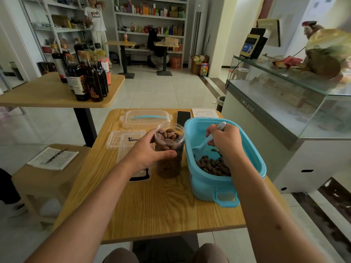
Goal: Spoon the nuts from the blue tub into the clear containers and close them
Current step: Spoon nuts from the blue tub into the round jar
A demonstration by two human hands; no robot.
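I see the blue tub [226,168] sitting on the right side of the tabletop [161,205], its right wall at the tabletop's right edge, handle end pointing toward me. Nuts [213,166] are heaped in the near half; the far half of the floor shows bare blue. Right hand [225,141] is inside the tub, fingers clamped round the handle of a pale blue scoop [201,148], blade down just beyond the heap. Clear jar [169,151] stands upright just left of the tub, touching or nearly so, lid off, nuts up to near the rim. Left hand [150,152] grips the jar, thumb across the front, fingers curled round the back. 2 clear lids [147,118] [125,139] lie flat behind and left of the jar. Phone [183,117] and a paper sheet [205,112] sit at the far edge. Near half of the tabletop is bare wood between my forearms. Second table with dark bottles [85,76] stands well apart, far left.
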